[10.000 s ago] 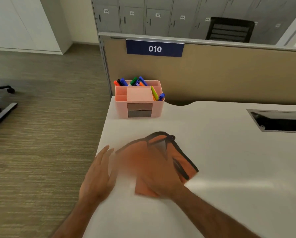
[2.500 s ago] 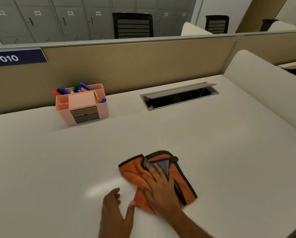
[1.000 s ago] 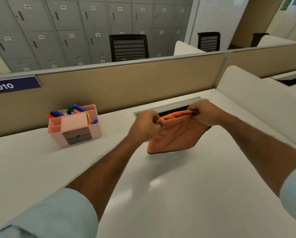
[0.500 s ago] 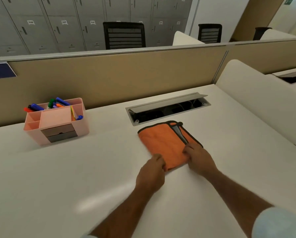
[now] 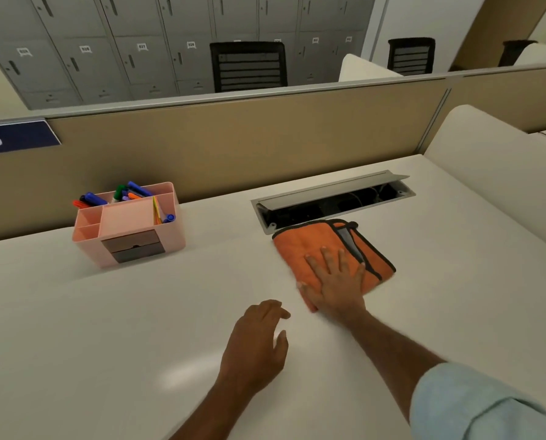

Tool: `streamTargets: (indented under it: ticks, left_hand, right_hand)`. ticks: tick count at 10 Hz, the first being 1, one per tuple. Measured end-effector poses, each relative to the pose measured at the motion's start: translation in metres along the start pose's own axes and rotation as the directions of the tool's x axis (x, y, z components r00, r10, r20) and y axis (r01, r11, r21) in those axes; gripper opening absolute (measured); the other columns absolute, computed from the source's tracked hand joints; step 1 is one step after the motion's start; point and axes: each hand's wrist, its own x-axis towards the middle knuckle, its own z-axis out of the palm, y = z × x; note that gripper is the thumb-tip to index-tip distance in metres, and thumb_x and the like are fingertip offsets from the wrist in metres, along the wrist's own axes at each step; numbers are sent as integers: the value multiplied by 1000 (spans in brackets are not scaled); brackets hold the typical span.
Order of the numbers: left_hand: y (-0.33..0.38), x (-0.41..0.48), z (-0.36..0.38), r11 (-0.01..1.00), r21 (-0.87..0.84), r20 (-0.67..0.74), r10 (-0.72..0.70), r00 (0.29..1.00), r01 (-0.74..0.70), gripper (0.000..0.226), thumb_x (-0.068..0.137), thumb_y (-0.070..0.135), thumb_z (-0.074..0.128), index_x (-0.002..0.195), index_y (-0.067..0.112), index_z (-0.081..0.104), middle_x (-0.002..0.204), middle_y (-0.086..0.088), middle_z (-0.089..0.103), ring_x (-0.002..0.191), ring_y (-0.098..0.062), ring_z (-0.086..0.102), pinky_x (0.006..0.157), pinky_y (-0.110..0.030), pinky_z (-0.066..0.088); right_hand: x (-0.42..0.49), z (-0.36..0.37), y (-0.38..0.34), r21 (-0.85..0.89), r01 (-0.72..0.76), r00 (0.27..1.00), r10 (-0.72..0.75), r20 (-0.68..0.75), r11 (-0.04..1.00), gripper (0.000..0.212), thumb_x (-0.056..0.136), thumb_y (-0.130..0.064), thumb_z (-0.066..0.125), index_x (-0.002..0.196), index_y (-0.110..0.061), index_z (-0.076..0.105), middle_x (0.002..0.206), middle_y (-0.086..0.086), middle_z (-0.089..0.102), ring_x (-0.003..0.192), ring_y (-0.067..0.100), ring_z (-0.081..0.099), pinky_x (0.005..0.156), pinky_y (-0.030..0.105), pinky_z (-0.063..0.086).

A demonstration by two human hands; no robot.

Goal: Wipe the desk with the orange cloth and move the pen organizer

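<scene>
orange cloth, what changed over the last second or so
The orange cloth, held up stretched between both hands a second ago, now lies folded on the desk. The right hand presses flat on it; the left hand let go. The pen organizer stayed put.

The table (image 5: pixel 106 328) lies bare across its near and left stretches, giving hands a wide flat run. At the back left the pink pen organizer (image 5: pixel 129 228) stands near the partition wall (image 5: pixel 233 147), which closes off the far edge. The open cable hatch (image 5: pixel 332 198) cuts the surface just behind the orange cloth (image 5: pixel 313 246). A padded divider (image 5: pixel 493 160) bounds the right side.
</scene>
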Motion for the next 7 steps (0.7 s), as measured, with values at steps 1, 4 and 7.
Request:
streamTargets:
  ticks: [1, 4, 7]
  left_hand:
    - [-26, -28, -16, 998, 37, -54, -53, 997, 55, 30, 81, 30, 55, 110, 30, 61, 123, 11, 61, 112, -11, 56, 93, -22, 38]
    - [-81, -81, -87, 974, 118, -73, -186, 980, 194, 32, 82, 30, 56, 114, 28, 60, 127, 10, 59, 117, -13, 56, 98, -27, 40]
    - [-168, -133, -204, 883, 433, -37, -185, 982, 183, 38, 71, 18, 69, 109, 17, 66, 114, -1, 68, 110, -23, 64, 88, -37, 51]
  right_hand:
    - [14, -5, -2, -20, 6, 999, -5, 51, 1000, 79, 82, -81, 9, 150, -43, -5, 164, 2, -4, 148, 40, -4, 108, 75, 0]
    - [9, -34, -22, -24, -23, 962, 29, 273, 999, 76, 94, -66, 25, 153, -26, -2, 162, 14, -5, 146, 45, 1, 112, 66, 9]
    - [-39, -45, -75, 214, 196, 980, -185, -73, 957, 33, 83, -4, 55, 103, -26, 71, 136, 5, 55, 129, 25, 44, 113, 48, 23]
